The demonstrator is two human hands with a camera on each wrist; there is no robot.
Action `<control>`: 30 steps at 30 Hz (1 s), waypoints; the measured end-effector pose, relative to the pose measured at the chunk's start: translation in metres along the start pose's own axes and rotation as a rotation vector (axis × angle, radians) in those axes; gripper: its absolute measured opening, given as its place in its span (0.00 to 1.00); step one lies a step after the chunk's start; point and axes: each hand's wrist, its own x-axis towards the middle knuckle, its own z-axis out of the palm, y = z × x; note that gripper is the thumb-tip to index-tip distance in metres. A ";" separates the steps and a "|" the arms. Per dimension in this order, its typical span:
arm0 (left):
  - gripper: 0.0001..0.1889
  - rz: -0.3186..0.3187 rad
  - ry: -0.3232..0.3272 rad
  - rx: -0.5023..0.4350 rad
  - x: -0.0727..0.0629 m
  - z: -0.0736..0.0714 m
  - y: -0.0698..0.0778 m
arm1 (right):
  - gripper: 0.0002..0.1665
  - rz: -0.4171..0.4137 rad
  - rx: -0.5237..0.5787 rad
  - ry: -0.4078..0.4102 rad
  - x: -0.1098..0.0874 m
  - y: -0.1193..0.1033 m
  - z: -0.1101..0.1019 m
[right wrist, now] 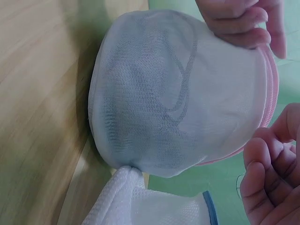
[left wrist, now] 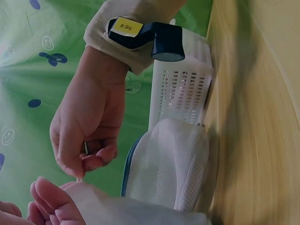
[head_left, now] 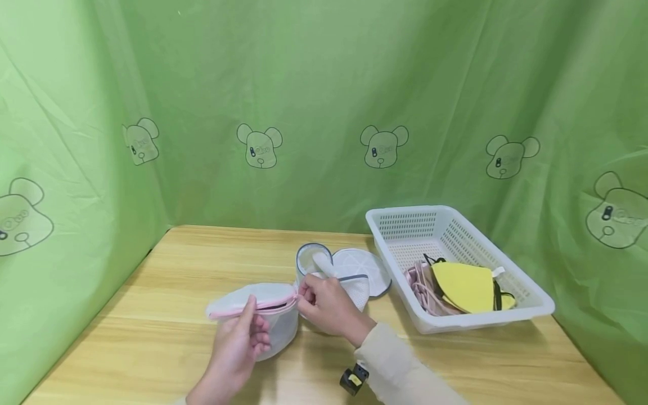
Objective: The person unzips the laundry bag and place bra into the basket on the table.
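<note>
A white mesh laundry bag (head_left: 280, 332) with a pink zipper (head_left: 230, 313) stands on the table, a dark gap showing along part of the zipper. My left hand (head_left: 235, 343) grips its near rim, thumb over the zipper and fingers against the side. At the zipper's right end, my right hand (head_left: 329, 304) pinches a small tab between thumb and forefinger. Through the mesh (right wrist: 154, 93) in the right wrist view, something dark with a looped strap shows inside. Right behind the right hand sits another white mesh bag (left wrist: 164, 159) with blue-grey trim.
A white plastic basket (head_left: 374, 225) at the right holds a yellow piece (head_left: 466, 287) with black straps and a pinkish bundle (head_left: 425, 289). A flat round mesh piece (head_left: 372, 267) and a mesh cylinder (head_left: 314, 250) with dark rims lie left of it. Green curtains (head_left: 314, 67) surround the table.
</note>
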 end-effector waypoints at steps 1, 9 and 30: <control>0.20 -0.001 -0.002 -0.002 0.000 0.002 -0.001 | 0.06 -0.001 0.003 -0.001 0.000 -0.001 0.000; 0.20 -0.031 -0.049 0.003 0.001 0.014 -0.005 | 0.05 -0.027 0.042 -0.011 0.000 -0.010 0.001; 0.17 -0.042 -0.036 0.008 0.004 0.022 -0.006 | 0.05 -0.056 0.090 -0.049 -0.001 -0.020 0.003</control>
